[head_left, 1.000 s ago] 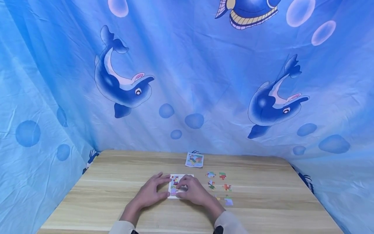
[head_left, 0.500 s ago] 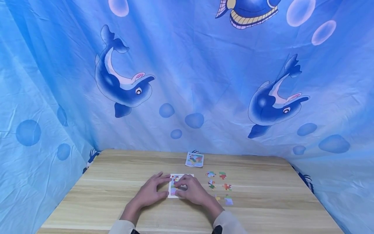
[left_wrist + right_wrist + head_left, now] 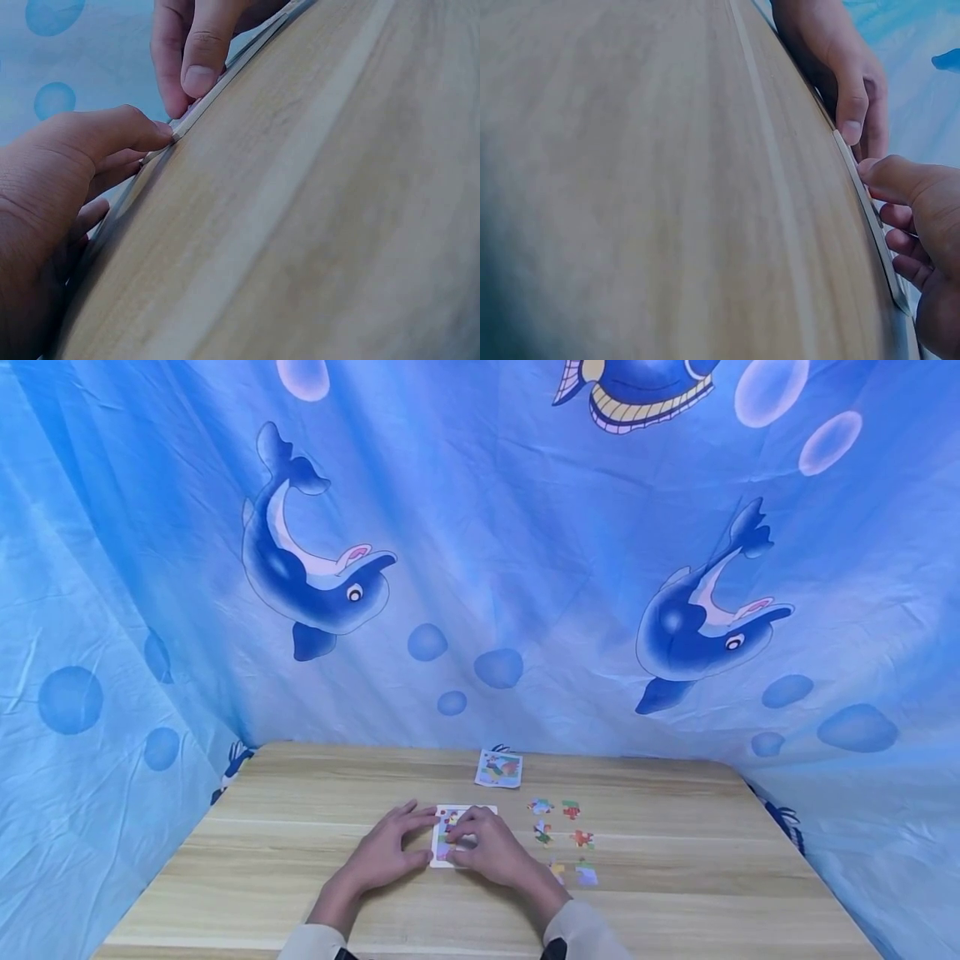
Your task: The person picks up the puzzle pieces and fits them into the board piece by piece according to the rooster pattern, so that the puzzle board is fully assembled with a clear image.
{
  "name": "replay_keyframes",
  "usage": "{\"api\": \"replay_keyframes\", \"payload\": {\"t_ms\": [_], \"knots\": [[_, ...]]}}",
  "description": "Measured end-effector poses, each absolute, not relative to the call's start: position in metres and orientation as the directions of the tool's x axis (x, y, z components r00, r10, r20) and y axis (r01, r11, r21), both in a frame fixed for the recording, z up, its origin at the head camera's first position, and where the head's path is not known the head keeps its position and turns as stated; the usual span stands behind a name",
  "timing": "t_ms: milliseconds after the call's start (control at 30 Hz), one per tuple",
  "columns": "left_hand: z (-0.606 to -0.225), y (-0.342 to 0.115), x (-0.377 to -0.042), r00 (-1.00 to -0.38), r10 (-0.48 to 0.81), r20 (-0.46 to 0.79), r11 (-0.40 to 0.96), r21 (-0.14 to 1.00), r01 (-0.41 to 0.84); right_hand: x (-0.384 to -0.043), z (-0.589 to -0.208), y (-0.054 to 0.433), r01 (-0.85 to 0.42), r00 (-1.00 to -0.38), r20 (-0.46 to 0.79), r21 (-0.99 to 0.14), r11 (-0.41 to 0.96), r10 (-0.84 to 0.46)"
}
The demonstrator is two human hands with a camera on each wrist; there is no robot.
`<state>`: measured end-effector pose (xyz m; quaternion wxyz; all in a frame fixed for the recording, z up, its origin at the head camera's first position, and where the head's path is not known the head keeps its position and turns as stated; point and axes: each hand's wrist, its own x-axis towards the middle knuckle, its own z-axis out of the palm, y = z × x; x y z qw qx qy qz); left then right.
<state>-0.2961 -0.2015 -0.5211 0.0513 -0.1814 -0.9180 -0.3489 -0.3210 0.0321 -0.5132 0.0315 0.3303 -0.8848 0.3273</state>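
A small white-framed jigsaw tray [image 3: 467, 807] lies on the table between both hands, with a few colourful pieces in its left part. My left hand [image 3: 384, 853] steadies the tray's left side, index finger near the top corner and thumb at the bottom corner. In the left wrist view, the left thumb [image 3: 135, 129] touches the tray's edge. My right hand [image 3: 491, 850] bends over the tray, with thumb and index finger around a pink-and-green jigsaw piece [image 3: 442, 850] at lower left. That hand hides the tray's right part; its other fingers curl beneath the palm [image 3: 911, 244].
Several loose jigsaw pieces [image 3: 582, 839] lie in two columns to the right of the tray. Behind it is a picture card [image 3: 499, 769] showing a colourful bird. A blue dolphin-print cloth [image 3: 480, 568] hangs behind the wooden table [image 3: 675, 827].
My right hand's fingertips have shifted slightly left over the tray, and the right forearm has followed a little. The left hand stays at the tray's left edge. The loose pieces have not moved.
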Motion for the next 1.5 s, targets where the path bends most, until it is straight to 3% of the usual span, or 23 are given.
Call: {"api": "replay_keyframes", "payload": {"t_ms": [300, 700, 1033, 1500], "knots": [[-0.522, -0.198, -0.297, -0.924, 0.313, 0.219, 0.683, 0.624, 0.379, -0.322, -0.497, 0.047, -0.607, -0.769, 0.227, -0.554, 0.569, -0.598], [-0.525, -0.202, -0.294, -0.937, 0.28, 0.211, 0.686, 0.638, 0.349, -0.358, -0.494, 0.123, -0.437, -0.876, 0.225, -0.742, 0.508, -0.426], [-0.526, -0.202, -0.296, -0.927, 0.295, 0.23, 0.689, 0.621, 0.373, -0.383, -0.506, 0.173, -0.391, -0.91, 0.209, -0.724, 0.568, -0.359], [-0.52, -0.201, -0.295, -0.928, 0.291, 0.232, 0.684, 0.628, 0.371, -0.389, -0.512, 0.182, -0.384, -0.908, 0.178, -0.715, 0.584, -0.38]]}}
